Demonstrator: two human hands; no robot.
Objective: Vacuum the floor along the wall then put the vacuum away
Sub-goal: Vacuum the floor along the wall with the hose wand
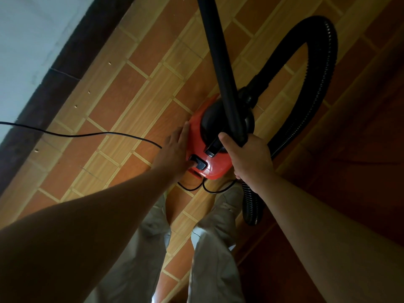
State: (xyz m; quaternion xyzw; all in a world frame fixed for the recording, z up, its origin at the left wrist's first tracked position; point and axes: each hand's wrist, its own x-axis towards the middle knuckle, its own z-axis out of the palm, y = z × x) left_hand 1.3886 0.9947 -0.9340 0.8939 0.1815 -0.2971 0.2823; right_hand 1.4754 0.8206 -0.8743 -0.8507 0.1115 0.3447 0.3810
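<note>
Two bare forearms reach down over beige trousers (140,259). The right hand (249,158) is clenched around the black wand (220,68). The left hand (175,152), fingers spread, presses the black switch (200,164) on the red canister vacuum (215,165) standing on the tiled floor (135,88) just ahead, near the wall (28,40).

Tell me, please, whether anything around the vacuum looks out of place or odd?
Nothing looks damaged or spilled. The only untidy thing is the power cord, which trails loose across the tiled floor from the wall side and loops just behind the red vacuum, close to the person's feet.
</note>
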